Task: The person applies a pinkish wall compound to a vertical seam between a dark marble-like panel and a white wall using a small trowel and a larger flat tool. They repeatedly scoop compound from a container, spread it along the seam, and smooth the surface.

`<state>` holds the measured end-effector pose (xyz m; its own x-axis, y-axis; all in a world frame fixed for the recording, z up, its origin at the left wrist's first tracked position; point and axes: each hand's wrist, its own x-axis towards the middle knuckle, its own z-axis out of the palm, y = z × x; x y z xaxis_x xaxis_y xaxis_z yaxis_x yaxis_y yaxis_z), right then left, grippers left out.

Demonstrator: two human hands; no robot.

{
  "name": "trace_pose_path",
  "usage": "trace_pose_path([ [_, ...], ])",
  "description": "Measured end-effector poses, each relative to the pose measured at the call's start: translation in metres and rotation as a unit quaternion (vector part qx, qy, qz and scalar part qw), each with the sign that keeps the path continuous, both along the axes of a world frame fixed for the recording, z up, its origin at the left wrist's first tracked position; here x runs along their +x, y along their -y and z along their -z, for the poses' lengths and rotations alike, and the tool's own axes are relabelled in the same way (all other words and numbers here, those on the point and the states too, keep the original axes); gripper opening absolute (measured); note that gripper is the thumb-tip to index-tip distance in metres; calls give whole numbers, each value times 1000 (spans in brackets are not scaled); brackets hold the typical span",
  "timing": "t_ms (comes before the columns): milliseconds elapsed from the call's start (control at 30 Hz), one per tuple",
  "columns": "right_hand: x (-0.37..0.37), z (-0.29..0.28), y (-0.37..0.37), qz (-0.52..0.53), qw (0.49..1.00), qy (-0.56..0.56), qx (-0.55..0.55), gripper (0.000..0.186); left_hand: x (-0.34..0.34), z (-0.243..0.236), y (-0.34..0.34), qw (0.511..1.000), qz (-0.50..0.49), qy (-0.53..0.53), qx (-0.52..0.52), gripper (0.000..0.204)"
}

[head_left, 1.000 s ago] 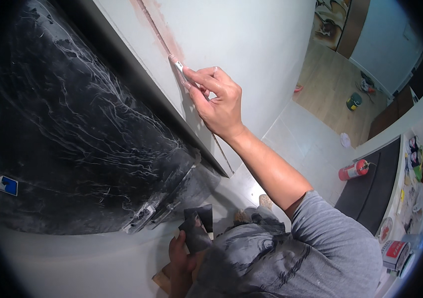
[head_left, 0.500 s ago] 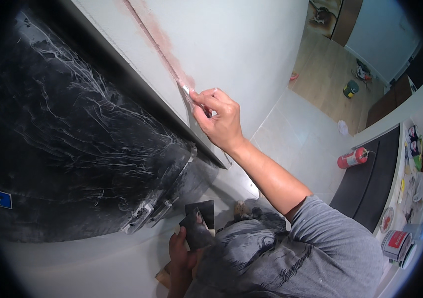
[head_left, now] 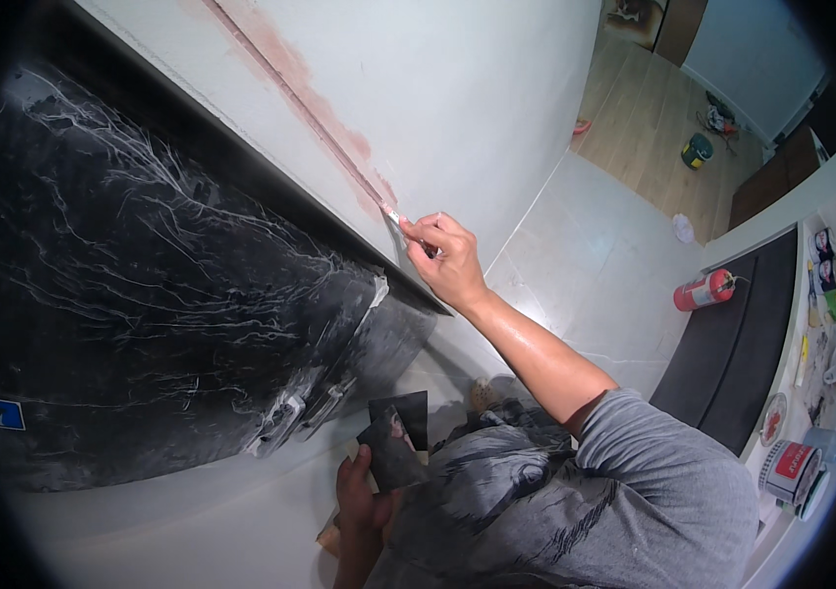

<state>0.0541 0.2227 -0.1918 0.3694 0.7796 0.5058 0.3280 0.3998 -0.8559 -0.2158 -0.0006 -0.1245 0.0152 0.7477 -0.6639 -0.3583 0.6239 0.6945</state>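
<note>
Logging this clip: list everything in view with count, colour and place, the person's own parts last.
Straight groove: one, dark with pink smears, pale wall, upper centre.
Slim stick-shaped tool: one, white, tip at the groove.
Flat rectangular sheets: two, dark grey, overlapping, lower centre.
Large veined panel: one, black and white, left.
Small square sticker: one, blue and white, on that panel.
Round bucket: one, dark green, upper right.
Cylindrical fire extinguisher: one, red, right.
Round tin: one, grey with red label, lower right.
Small items: several, mixed colours, far right; too small to count.
Right hand: one, bare, pinching the tool, centre.
Left hand: one, bare, holding the sheets, lower centre.
T-shirt: one, grey, lower right.
</note>
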Motion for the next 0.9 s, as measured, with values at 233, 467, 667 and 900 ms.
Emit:
trace_pose_path([
  [233,8,25,11,-14,998,12,-65,26,5,-3,-4,998,-37,52,27,35],
  [467,49,-37,87,-139,965,-127,-183,27,25,-9,-41,990,13,-69,122,38],
  [667,95,-120,145,-362,875,-150,-283,30,64,-39,-64,965,134,6,226,37],
  [900,146,-188,184,-318,893,171,-267,28,110,-45,-61,923,243,73,290,34],
])
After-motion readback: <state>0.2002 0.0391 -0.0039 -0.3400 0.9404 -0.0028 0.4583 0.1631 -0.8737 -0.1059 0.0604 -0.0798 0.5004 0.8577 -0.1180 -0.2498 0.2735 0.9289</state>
